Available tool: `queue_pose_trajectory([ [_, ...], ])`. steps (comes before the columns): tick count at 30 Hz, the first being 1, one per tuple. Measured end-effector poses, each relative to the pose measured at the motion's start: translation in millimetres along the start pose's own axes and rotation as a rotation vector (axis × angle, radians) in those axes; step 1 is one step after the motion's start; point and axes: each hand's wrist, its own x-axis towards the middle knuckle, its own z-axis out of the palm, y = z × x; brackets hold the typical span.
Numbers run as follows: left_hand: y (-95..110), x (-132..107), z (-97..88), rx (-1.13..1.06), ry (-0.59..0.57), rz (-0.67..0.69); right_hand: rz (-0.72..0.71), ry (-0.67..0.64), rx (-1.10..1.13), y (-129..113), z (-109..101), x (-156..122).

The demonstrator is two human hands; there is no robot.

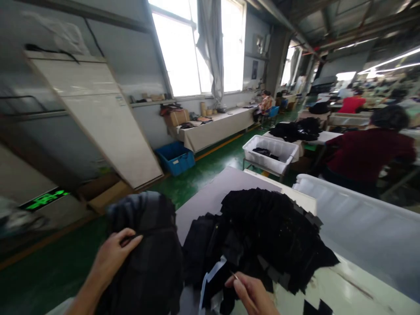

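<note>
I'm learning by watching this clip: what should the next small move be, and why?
Probably ease the right hand, pinching a thin tool, slightly left onto the white-edged black piece beside its fingertips. The left hand grips the dark garment, and that piece lies loose between it and the pile of black cut pieces.

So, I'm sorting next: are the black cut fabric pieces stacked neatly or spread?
Spread: the black cut fabric pieces fan out in overlapping layers across the grey table.
</note>
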Motion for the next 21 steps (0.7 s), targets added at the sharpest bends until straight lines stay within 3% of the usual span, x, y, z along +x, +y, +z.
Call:
queue_pose_trajectory([
  [3, -5.8, -56.8, 55.3, -0.045, -0.183, 0.023, 0.226, -0.196, 0.393, -21.2, 61.5, 28.7],
  [6, -23.7, -92.4, 92.0, -0.102, -0.279, 0.001, 0.452, -0.404, 0.476, -23.6, 124.8, 51.4],
  [9, -50.8, -111.2, 93.9, -0.187, -0.303, 0.028, 0.634, -0.505, 0.517, -18.8, 174.9, 65.2],
  [12, -69.6, -118.9, 83.6, -0.260, -0.318, 0.074, 0.740, -0.527, 0.573, -19.9, 208.9, 74.1],
  [16, -74.8, -120.2, 84.7, -0.338, -0.284, 0.087, 0.853, -0.531, 0.616, -28.9, 235.6, 87.6],
  [21, -79.3, -118.9, 93.2, -0.408, -0.243, 0.077, 0.991, -0.537, 0.608, -36.4, 252.5, 104.2],
])
